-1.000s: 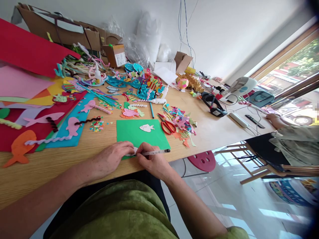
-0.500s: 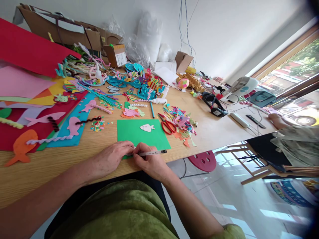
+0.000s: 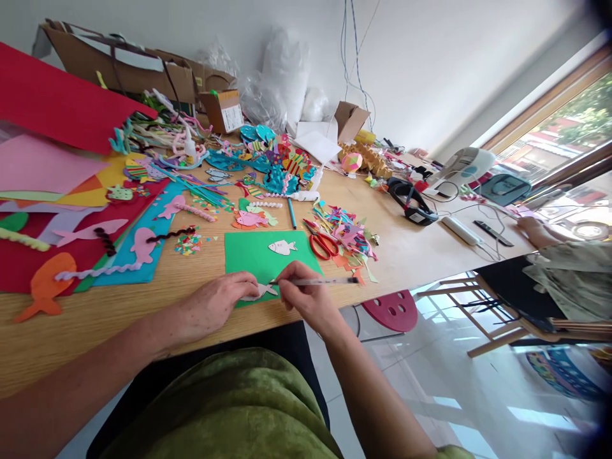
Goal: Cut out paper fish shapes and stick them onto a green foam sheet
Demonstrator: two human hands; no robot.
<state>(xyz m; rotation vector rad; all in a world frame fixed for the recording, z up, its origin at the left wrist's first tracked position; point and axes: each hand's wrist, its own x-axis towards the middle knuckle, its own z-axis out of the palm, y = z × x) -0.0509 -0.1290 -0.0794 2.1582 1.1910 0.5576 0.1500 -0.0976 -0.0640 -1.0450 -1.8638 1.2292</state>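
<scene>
Since the earlier frame our right hand (image 3: pixel 306 298) has shifted right w/ the pen (image 3: pixel 318 281), uncovering the white paper fish (image 3: pixel 257 292) near the front edge of the green sheet (image 3: pixel 258 256). Left hand (image 3: pixel 215 305) presses flat on that fish, fingers closed on nothing; right hand is clamped on the pen, tip at the fish. Another white fish (image 3: pixel 282 247) already looks drawn & done; this one seems approx. half-marked. Red scissors (image 3: pixel 325 244) lie idle on the surface (image 3: pixel 411 248).
</scene>
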